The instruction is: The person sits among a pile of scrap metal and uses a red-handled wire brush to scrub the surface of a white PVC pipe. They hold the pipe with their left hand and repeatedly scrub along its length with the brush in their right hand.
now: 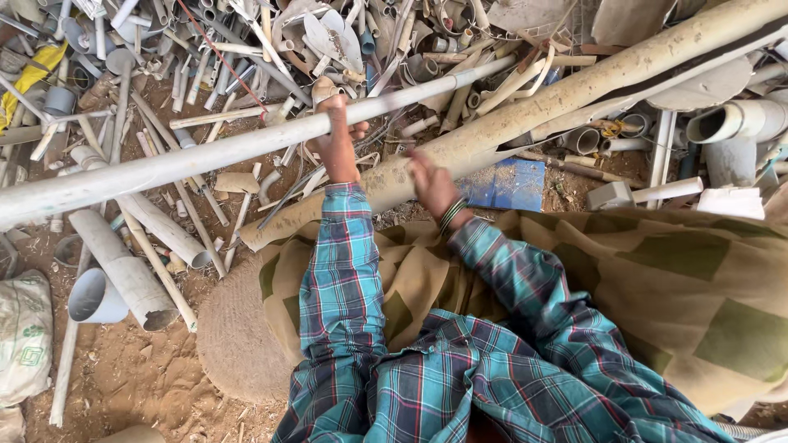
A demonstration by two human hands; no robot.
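Grey plastic pipe (205, 156) gripped mid-length in left hand (336, 139), stretched across a scrap heap (246, 57) of offcuts; right hand (431, 184) curled against a thick mud-caked pipe (574, 90) (grip unclear). Best held near balance point — both hands firm — with loose cloth (657, 287) kept clear.

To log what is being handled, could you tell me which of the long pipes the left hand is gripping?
The left hand grips the thin grey-white pipe running from lower left to upper right, not the thicker mud-stained beige pipe under the right hand.

Two hands (336, 143), 2 long pipes (164, 168) (scrap uncountable).
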